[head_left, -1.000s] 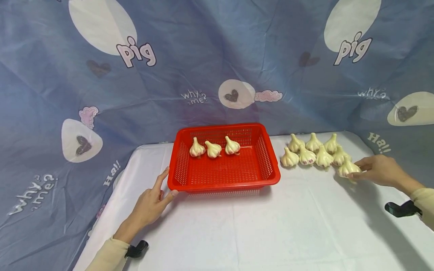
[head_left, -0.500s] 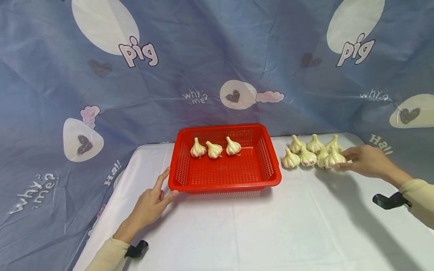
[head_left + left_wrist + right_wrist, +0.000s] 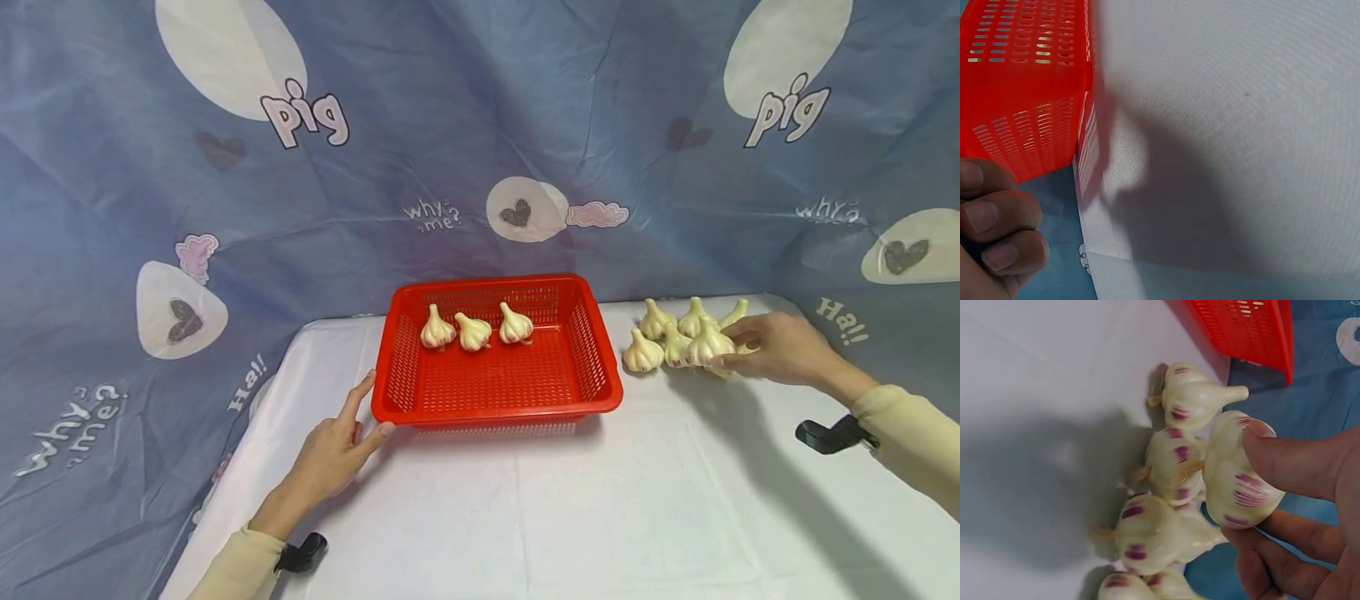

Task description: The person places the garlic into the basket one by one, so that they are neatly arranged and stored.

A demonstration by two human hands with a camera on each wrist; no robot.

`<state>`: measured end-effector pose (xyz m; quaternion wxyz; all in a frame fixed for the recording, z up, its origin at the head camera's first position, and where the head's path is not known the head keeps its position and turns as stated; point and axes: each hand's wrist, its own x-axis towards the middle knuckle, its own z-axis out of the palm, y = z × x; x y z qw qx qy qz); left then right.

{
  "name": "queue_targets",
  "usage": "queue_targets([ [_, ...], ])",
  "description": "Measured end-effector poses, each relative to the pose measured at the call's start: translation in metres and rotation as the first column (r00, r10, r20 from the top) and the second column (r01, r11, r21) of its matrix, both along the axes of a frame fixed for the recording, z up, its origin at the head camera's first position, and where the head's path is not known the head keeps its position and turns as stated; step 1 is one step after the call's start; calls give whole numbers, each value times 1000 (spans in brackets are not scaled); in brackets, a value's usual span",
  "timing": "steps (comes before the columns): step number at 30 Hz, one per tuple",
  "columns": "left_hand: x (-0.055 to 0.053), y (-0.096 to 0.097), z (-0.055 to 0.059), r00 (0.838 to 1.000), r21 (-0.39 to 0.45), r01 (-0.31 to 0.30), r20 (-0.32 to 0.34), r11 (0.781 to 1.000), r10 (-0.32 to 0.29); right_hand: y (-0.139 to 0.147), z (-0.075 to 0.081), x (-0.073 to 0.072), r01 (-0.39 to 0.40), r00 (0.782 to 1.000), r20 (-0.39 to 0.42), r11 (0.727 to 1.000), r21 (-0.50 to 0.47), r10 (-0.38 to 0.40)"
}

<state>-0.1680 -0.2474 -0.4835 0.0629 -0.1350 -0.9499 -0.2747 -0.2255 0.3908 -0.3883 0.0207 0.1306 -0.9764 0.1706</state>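
Observation:
My right hand (image 3: 780, 346) pinches a garlic bulb (image 3: 1241, 475) between thumb and fingers. In the head view that bulb overlaps the group of bulbs on the right of the table. Below it in the right wrist view, several other garlic bulbs (image 3: 1163, 534) lie in a row, pale with purple marks. At the near left corner of a red plastic basket (image 3: 495, 414), my left hand (image 3: 330, 458) touches with thumb and straight index finger spread. The left wrist view shows its other fingers (image 3: 1000, 215) bent beside the basket wall. Three garlic bulbs (image 3: 474, 333) sit inside the basket, toward its back.
A white cloth covers the table (image 3: 465, 525). Behind it hangs a blue printed curtain (image 3: 450, 125), which also runs along the left and right sides. The basket stands between my left hand and the loose bulbs.
My right hand has moved left with the garlic bulb, from the right end of the group to over its middle. The left hand and the basket have stayed in place.

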Motion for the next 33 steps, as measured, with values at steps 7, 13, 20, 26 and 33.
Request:
queue_targets([
  [7, 0, 0, 1, 1000, 4, 3, 3, 1000, -3, -18, 5, -8, 25, 1000, -15, 999, -20, -25],
  [13, -1, -1, 0, 1000, 2, 11, 1, 1000, -11, -32, 10, -16, 44, 999, -24, 995, -94, -47],
  [20, -1, -2, -1, 1000, -8, 8, 6, 1000, -8, -45, 16, -28, 68, 997, -13, 989, -129, -70],
  [26, -1, -3, 0, 1000, -1, 9, 7, 1000, -9, -57, 21, -37, 75, 997, -5, 983, -165, -77],
  [33, 0, -2, 2, 1000, -18, 1, 19, 1000, -1, -73, 26, -45, 83, 997, 17, 976, -203, -81],
])
